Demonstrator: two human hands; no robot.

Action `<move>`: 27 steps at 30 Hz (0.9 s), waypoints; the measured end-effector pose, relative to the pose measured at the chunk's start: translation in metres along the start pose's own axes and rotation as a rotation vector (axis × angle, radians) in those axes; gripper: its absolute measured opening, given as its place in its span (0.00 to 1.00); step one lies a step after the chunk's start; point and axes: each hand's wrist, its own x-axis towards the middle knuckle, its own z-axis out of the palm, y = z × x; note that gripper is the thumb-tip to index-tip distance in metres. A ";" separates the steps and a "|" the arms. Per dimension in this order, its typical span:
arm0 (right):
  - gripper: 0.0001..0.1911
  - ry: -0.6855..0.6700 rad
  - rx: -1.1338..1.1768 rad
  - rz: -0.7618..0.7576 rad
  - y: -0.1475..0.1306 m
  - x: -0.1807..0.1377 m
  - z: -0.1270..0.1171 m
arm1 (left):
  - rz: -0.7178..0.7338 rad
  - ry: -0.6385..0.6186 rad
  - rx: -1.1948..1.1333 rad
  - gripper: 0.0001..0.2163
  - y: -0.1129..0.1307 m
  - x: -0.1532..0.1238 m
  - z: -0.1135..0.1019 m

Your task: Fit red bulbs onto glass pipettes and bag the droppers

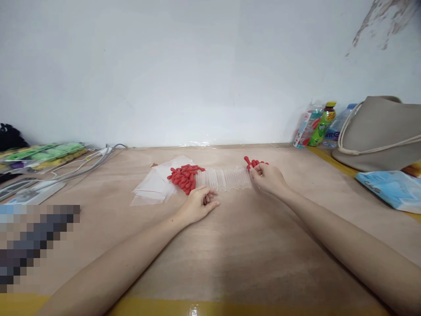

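A pile of red rubber bulbs (184, 177) lies left of the middle of the table. Beside it stretches a row of clear thin tubes (225, 179), side by side. Near the tubes' left end my left hand (200, 202) rests on the table, fingers loosely bent, thumb apart, nothing seen in it. Over at the row's right end, my right hand (265, 176) pinches a clear tube topped by a red bulb, a dropper (247, 160), tilted with the bulb up. Several more red-bulbed droppers (262, 163) lie just behind that hand, partly hidden by it.
Clear zip bags (151, 186) lie under and left of the bulb pile. At left are a power strip (36, 193), cables and a packet of green items (49, 153). Bottles (324, 125), a grey bag (381, 131) and a blue packet (391, 188) stand or lie at right. A wall (197, 74) closes the back.
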 end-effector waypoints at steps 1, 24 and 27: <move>0.12 -0.006 -0.012 0.002 0.000 0.004 0.003 | 0.005 0.001 0.004 0.09 0.000 0.000 0.000; 0.12 -0.051 -0.254 0.078 -0.010 0.012 0.020 | 0.031 -0.025 0.037 0.07 0.003 0.000 -0.001; 0.14 -0.153 -0.333 0.126 -0.013 0.012 0.012 | 0.029 -0.028 0.032 0.06 0.003 0.000 -0.001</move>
